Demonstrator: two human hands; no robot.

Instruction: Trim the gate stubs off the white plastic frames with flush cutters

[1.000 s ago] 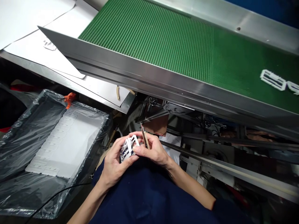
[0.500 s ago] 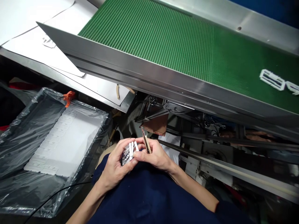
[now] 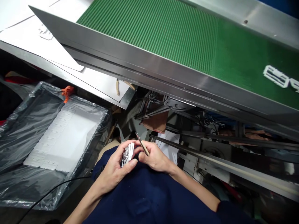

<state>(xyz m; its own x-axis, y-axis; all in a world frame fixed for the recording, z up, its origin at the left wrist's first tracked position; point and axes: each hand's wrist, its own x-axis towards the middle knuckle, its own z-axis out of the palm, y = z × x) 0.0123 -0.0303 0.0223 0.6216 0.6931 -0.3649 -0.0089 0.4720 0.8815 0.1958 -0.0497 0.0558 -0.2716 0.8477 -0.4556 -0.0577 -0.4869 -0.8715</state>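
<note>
My left hand [image 3: 113, 168] is closed around a small stack of white moulded pieces [image 3: 130, 152], held in front of my dark blue clothing. Their edges face up between the thumb and fingers, while the far side is hidden by the hand. Just to the right, my right hand [image 3: 156, 158] grips a slim pointed tool [image 3: 145, 147] with a tan handle and a thin dark tip. The tip angles up and away to the left. The right fingers are beside the stack; I cannot tell whether they touch it.
A green conveyor belt [image 3: 149, 34] with a metal side wall runs across the top, carrying white moulded parts [image 3: 275, 75] at right. A plastic-lined bin [image 3: 16, 174] at left holds white sheets [image 3: 67, 140]. Tan strips [image 3: 117, 87] lie on the table corner. Metal framework [image 3: 224, 158] stands at right.
My right thumb has come off the white pieces, and the right hand has shifted slightly away. A piece that leaned apart now lies against the stack. The tool tilts further left.
</note>
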